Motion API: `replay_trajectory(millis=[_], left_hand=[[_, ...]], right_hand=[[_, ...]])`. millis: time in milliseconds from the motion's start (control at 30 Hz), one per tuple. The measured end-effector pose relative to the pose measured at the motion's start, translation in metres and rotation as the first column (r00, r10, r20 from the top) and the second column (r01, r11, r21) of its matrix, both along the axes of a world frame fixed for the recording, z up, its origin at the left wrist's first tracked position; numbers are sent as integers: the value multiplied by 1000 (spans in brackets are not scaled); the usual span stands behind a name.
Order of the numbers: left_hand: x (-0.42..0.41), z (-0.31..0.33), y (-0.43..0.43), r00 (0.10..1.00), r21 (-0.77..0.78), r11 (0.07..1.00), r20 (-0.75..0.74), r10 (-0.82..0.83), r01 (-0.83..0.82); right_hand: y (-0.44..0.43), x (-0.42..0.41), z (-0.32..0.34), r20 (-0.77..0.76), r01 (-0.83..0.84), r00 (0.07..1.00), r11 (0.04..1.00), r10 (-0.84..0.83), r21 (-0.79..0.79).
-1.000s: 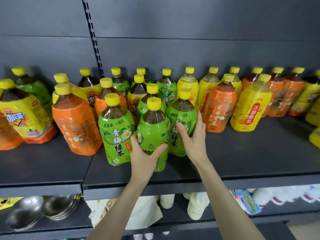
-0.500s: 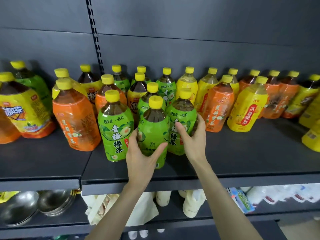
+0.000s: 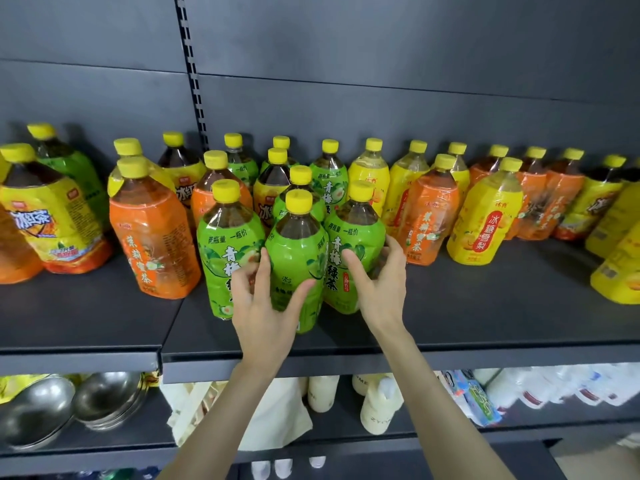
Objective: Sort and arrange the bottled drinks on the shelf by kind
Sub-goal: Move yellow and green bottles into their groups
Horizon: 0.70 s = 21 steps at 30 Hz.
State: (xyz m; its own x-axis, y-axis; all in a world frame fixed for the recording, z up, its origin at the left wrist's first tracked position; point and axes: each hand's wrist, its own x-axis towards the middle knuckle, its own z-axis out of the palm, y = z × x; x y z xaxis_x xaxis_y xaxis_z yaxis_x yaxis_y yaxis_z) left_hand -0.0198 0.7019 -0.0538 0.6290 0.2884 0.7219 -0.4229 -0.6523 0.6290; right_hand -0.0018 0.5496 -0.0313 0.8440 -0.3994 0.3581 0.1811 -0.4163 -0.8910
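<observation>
Here left fingers (image 3: 264,268) grip front bottle (image 3: 298,244), right fingers (image 3: 354,265) its neighbour (image 3: 356,233); both part-hidden.

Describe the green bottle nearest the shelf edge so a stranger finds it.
On the dark upper shelf, three green-labelled bottles stand in front of the rows. It is the middle green bottle, held by the left hand; unlike its neighbours, its label shows no large white characters.

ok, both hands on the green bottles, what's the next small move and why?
Probably the left hand eases the middle green bottle back a little. Its base sits nearer the shelf edge than the left green bottle and the right green bottle, which the right hand holds, so the front row isn't level.
</observation>
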Motion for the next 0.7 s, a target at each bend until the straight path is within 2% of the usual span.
replay_trajectory(millis=[133, 233, 300, 400, 533, 600, 700], left_hand=[[-6, 6, 2, 998, 13, 999, -55, -37, 38], [-11, 15, 9, 991, -59, 993, -78, -107, 102], [-13, 24, 15, 993, -107, 988, -42, -114, 109], [-9, 45, 23, 995, -152, 984, 41, -86, 91], [9, 73, 38, 989, -136, 990, 148, -27, 47], [24, 88, 47, 989, -109, 994, 145, 8, 8], [51, 108, 59, 998, -87, 995, 30, -47, 49]], right_hand=[[-8, -5, 8, -64, -29, 998, 998, 26, -47], [-9, -16, 14, -64, -40, 997, 997, 36, -65], [-6, -24, 22, -5, 8, 1000, 992, -9, -124], [-1, -32, 40, 159, 38, 987, 985, -11, -167], [7, -29, 67, 231, -83, 966, 986, 115, -142], [14, -20, 82, 252, -135, 953, 979, 170, -151], [28, 2, 105, 278, -171, 936, 968, 217, -183]])
